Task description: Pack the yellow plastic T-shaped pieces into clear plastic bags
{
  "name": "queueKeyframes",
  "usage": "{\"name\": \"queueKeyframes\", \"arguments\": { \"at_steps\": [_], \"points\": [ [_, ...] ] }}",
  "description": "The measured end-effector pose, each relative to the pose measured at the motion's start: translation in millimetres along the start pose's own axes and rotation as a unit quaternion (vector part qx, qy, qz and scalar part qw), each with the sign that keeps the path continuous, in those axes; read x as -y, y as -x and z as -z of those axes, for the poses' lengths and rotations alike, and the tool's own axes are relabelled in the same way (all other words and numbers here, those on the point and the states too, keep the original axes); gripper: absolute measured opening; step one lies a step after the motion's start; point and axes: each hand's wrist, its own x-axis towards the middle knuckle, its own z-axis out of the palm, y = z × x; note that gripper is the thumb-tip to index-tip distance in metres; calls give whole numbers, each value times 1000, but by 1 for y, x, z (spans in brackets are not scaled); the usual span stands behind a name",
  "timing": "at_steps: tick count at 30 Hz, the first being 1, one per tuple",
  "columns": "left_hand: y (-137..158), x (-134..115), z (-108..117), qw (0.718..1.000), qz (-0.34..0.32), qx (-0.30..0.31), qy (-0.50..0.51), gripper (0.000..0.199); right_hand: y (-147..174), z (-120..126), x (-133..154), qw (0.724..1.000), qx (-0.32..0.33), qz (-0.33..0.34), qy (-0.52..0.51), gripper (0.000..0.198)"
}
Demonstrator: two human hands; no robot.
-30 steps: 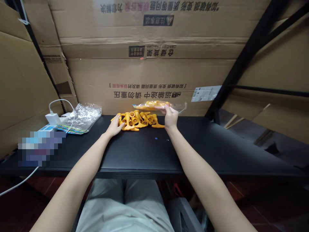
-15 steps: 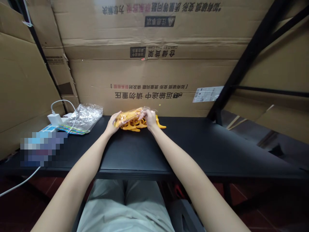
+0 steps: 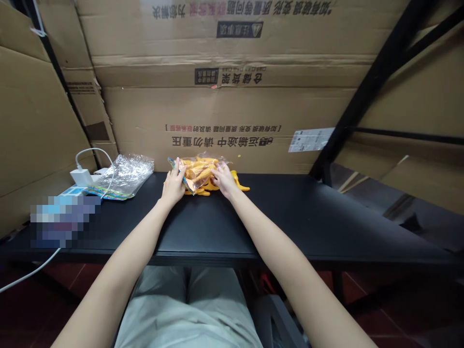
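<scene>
A clear plastic bag (image 3: 198, 170) with orange-yellow pieces inside is held between my two hands at the back of the black table. My left hand (image 3: 174, 185) grips its left edge, which carries a coloured strip. At the other end, the fingers of my right hand (image 3: 224, 181) pinch the plastic. Beneath and behind the bag lie loose yellow plastic parts (image 3: 242, 187), showing at the right and along the front. The bag and my hands cover most of them, so their full shape is hidden.
On the left lie a crumpled clear plastic bag (image 3: 132, 171), a white charger (image 3: 81, 177) with its cable and a blurred-out flat object (image 3: 65, 220). A cardboard wall (image 3: 232, 108) closes off the back. A black metal post (image 3: 362, 96) slants up at the right.
The bag has been turned and tilted, so its coloured edge now shows on the left. My left hand has moved slightly right, over the bag's edge.
</scene>
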Motion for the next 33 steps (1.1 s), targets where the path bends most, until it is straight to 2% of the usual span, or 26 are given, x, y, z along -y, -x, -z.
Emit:
{"name": "queueKeyframes", "arguments": {
  "at_steps": [4, 7, 9, 13, 17, 19, 20, 24, 26, 29, 33],
  "points": [
    [1, -7, 5, 994, 15, 72, -78, 52, -2, 11, -10, 990, -47, -14, 132, 78],
    [1, -14, 7, 989, 2, 95, -111, 44, -6, 17, -15, 978, -84, 23, 191, 93],
    [2, -19, 6, 987, -12, 102, -122, 40, -9, 19, -18, 972, -87, 63, 207, 86],
    [2, -23, 5, 989, -41, 84, -113, 37, -15, 19, -22, 964, -59, 128, 227, 53],
    [0, -20, 6, 995, -43, 40, -86, 30, -13, 17, -19, 947, -14, 203, 247, 43],
    [0, -17, 8, 995, -33, 23, -86, 26, -6, 14, -13, 915, 17, 258, 310, 42],
    [-1, -16, 8, 996, -29, 14, -88, 26, -1, 11, -10, 889, 36, 289, 352, 44],
    [-1, -12, 10, 996, -32, -11, -87, 24, 26, -5, 6, 765, 128, 381, 504, 52],
    [0, -11, 9, 995, -39, -16, -88, 24, 36, -12, 12, 716, 161, 406, 544, 49],
    [0, -10, 8, 994, -58, -24, -87, 23, 40, -17, 17, 671, 161, 433, 581, 30],
    [-1, -4, 4, 994, -83, -38, -68, 25, 34, -12, 20, 641, 111, 438, 620, 23]
  ]
}}
